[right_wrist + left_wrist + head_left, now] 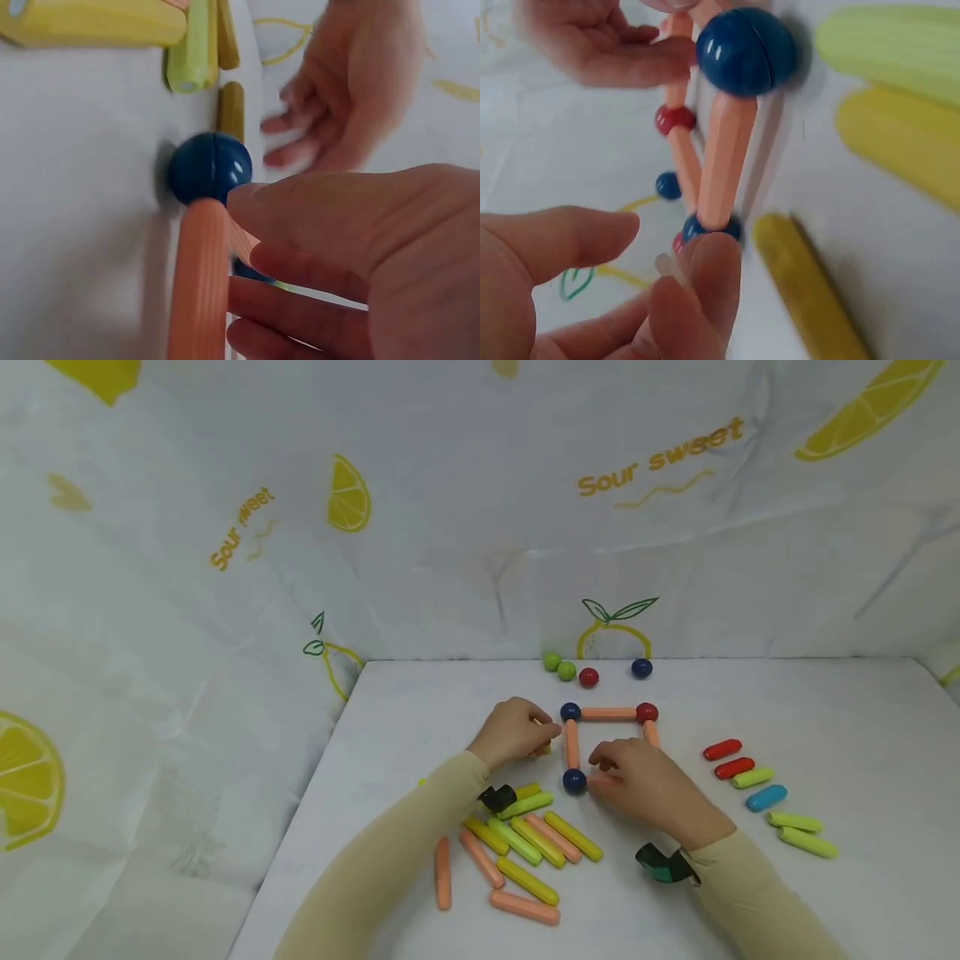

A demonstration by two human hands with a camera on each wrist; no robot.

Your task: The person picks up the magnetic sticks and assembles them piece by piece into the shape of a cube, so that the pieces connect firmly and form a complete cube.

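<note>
A frame of orange rods and balls lies on the white table. A blue ball (574, 781) is its near left corner, another blue ball (571, 712) its far left one, and a red ball (647, 713) its far right one. Orange rods form the left side (572, 745), far side (609, 713) and right side (652, 734). My right hand (637, 781) is at the near side, its thumb by the near blue ball (210, 169) and an orange rod (201, 277) joined to it. My left hand (517, 732) hovers left of the frame, thumb and fingers apart, nothing visibly between them.
Several yellow, lime and orange rods (525, 881) lie in front of the left forearm. To the right are red rods (722, 749), a blue rod (767, 798) and lime rods (807, 842). Behind the frame sit green balls (566, 670), a red ball (588, 677) and a blue ball (642, 668).
</note>
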